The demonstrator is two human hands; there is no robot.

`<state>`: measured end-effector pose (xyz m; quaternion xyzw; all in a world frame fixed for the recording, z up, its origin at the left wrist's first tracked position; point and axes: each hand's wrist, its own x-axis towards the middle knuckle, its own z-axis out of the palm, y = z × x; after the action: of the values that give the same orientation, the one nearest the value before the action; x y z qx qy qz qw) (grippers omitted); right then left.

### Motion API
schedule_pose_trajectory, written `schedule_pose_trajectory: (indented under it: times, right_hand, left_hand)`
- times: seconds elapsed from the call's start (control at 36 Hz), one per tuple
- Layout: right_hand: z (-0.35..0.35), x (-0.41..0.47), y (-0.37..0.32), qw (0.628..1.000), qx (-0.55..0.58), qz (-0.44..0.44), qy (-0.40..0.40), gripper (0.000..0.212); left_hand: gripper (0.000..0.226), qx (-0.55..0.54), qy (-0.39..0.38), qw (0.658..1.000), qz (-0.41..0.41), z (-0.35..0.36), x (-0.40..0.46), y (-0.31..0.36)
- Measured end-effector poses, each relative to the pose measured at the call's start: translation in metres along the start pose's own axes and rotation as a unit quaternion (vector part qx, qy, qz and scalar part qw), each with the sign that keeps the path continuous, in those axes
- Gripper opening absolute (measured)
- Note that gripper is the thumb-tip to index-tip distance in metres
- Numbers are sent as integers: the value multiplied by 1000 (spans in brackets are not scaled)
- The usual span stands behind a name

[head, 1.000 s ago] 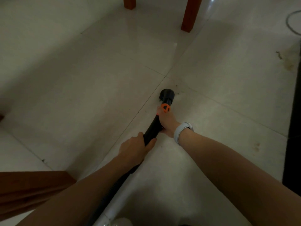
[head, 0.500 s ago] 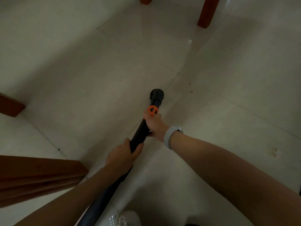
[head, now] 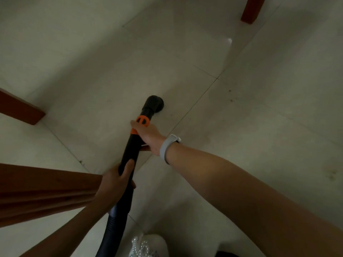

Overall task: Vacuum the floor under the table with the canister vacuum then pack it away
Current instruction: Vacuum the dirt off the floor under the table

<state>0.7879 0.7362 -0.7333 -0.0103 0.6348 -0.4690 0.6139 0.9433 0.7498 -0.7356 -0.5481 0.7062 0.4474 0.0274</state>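
Observation:
A black vacuum wand (head: pixel 132 147) with an orange collar (head: pixel 142 121) slants away from me, and its round black nozzle (head: pixel 153 104) rests on the pale tiled floor (head: pixel 241 112). My right hand (head: pixel 147 135), with a grey wristband, grips the wand just below the orange collar. Lower down, my left hand (head: pixel 116 182) grips the wand where it meets the dark ribbed hose (head: pixel 113 227). The canister itself is out of view.
A brown wooden table leg (head: pixel 250 10) stands at the top right and another (head: pixel 20 110) at the left. A wooden rail (head: pixel 42 190) crosses the lower left beside my left hand. A white shoe (head: pixel 148 245) shows at the bottom edge.
The view has swung right to left: the table legs and wooden rail shifted rightward in frame. The nozzle has slid along the floor to the left of the tile joint. Both hands keep their grip.

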Motion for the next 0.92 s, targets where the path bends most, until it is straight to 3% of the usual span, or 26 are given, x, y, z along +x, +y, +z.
schedule_pose_trajectory:
  times: [0.19,0.36,0.53,0.69,0.83,0.92]
  right_hand:
    - [-21,-2,8,1000,22,15,-3,47]
    - [-24,-9,15,999,30,21,16,49]
    - [-36,-18,28,997,55,28,54,48]
    - [-50,-20,47,993,76,31,91,52]
    - [-67,-26,34,995,62,19,74,24]
    - [-74,-23,14,993,66,3,98,28]
  left_hand:
    - [27,-32,-64,997,-12,0,2,5]
    - [35,-39,-91,995,-24,0,-4,8]
    - [28,-49,-129,990,-27,7,-8,10]
    - [28,28,-167,986,14,14,-14,7]
    - [26,49,-158,986,31,22,-2,16]
    - [32,67,-139,987,52,27,12,33]
